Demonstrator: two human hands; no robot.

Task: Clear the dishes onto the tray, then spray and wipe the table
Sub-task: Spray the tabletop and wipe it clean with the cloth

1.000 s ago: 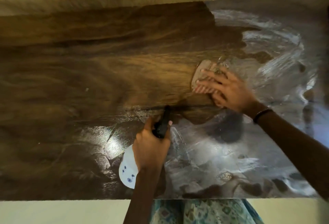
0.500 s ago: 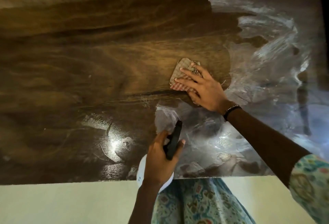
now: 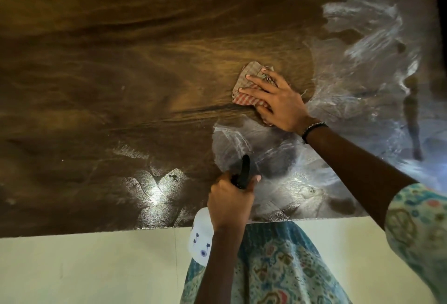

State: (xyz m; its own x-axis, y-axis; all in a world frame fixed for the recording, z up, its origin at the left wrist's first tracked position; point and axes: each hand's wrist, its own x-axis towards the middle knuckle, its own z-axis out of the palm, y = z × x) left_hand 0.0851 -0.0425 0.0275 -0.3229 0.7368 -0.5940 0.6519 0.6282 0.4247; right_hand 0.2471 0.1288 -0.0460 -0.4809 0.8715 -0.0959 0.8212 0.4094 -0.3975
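Observation:
A dark wooden table (image 3: 96, 86) fills the view, its right half streaked with wet, shiny smears. My right hand (image 3: 278, 100) presses flat, fingers spread, on a folded checked cloth (image 3: 246, 88) near the table's middle. My left hand (image 3: 229, 199) grips a white spray bottle (image 3: 200, 238) by its neck at the table's near edge, the black nozzle (image 3: 244, 170) pointing away from me over the wet patch. No dishes or tray are in view.
The table's near edge (image 3: 96, 230) runs across the lower part of the view, with pale floor (image 3: 84, 267) below it. My patterned clothing (image 3: 278, 267) is against that edge. A dark object (image 3: 440, 25) stands at the far right.
My right hand has slid the cloth leftwards across the table, from the wet streaks onto the drier wood. The left hand with the bottle has drawn back to the near edge.

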